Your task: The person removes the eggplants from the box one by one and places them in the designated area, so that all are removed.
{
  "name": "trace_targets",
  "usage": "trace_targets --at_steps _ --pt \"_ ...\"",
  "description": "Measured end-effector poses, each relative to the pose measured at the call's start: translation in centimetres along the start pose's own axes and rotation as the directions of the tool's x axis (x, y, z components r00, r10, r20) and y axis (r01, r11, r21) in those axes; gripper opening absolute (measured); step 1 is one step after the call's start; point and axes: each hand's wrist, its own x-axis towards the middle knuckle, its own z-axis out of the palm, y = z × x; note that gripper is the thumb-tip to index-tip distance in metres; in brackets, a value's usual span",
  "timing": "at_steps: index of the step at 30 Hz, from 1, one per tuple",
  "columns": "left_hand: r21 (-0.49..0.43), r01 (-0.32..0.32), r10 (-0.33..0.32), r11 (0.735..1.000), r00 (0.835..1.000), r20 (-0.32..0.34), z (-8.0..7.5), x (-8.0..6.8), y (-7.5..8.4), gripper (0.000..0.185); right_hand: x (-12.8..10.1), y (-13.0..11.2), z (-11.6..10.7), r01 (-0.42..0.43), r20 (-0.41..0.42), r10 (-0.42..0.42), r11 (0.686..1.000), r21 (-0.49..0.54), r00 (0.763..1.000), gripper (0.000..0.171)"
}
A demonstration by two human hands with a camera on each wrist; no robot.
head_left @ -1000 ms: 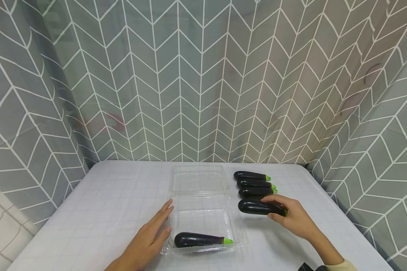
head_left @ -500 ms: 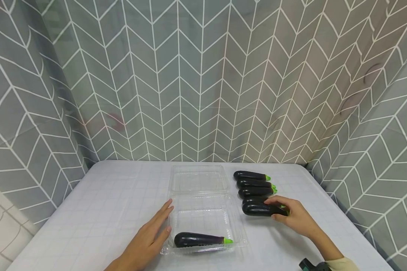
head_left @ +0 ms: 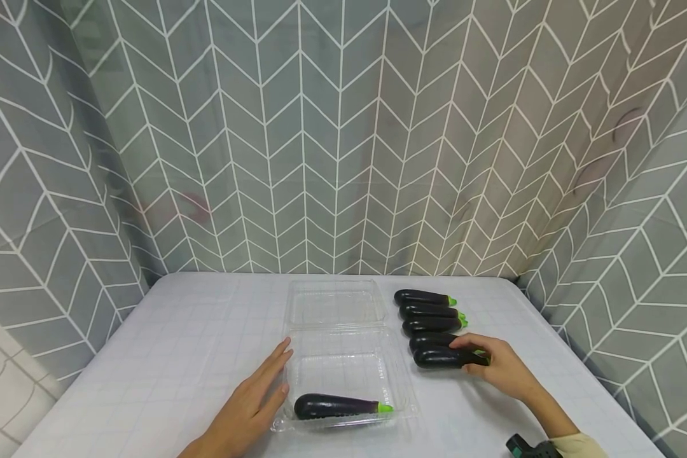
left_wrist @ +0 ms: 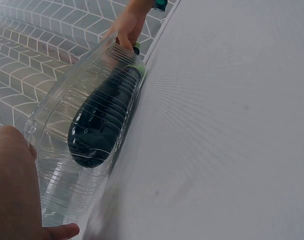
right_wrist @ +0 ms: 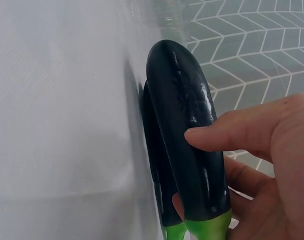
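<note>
The right hand (head_left: 500, 366) has its grip curled round an aubergine (head_left: 443, 357) on the bench (head_left: 177, 331). The left hand (head_left: 252, 401) lies flat, fingers straight, holding nothing, against a clear box (head_left: 343, 356).

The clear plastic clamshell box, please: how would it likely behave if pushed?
The clamshell box looks thin and ribbed, so probably light and flexible. It would likely slide on the smooth table; the left hand rests against its edge.

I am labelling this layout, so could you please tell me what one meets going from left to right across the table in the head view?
left hand → clear clamshell container, with one eggplant inside → row of eggplants on the table → right hand gripping the nearest eggplant.
</note>
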Motion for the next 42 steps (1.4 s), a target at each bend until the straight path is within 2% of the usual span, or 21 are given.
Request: trace_targets --at_steps 9,19,22,25,32,37,42 --pt "0.008 -0.010 0.010 1.000 1.000 0.006 -0.2 0.1 0.0 0.054 0.0 0.4 0.1 -0.076 0.041 0.075 0.997 0.022 0.996 0.044" --pt "0.012 -0.018 0.018 1.000 1.000 -0.004 -0.1 0.1 0.0 0.054 0.0 0.8 0.4 -0.045 0.079 0.041 0.998 0.051 0.996 0.044" --pt "0.011 -0.036 0.036 0.999 0.999 -0.026 -0.1 0.1 0.0 0.055 0.0 0.9 0.5 -0.022 0.072 0.021 1.000 0.010 0.997 0.044" --pt "0.017 -0.027 0.027 1.000 0.999 -0.032 -0.1 0.1 0.1 0.056 -0.1 1.0 0.6 0.009 0.063 -0.006 0.999 -0.045 0.998 0.044" --pt "0.013 -0.006 0.006 1.000 1.000 0.007 -0.1 0.1 0.0 0.055 -0.3 0.7 0.3 0.075 0.045 -0.069 0.984 -0.159 0.997 0.041" --pt "0.013 -0.004 0.004 1.000 1.000 0.014 0.0 0.0 -0.1 0.054 -0.3 -0.3 0.0 0.109 -0.004 -0.113 0.968 -0.225 0.994 0.033" --pt "0.015 -0.005 0.005 1.000 1.000 0.013 -0.1 0.0 -0.2 0.055 0.0 -1.5 0.2 0.147 -0.065 -0.166 0.961 -0.235 0.984 0.029"
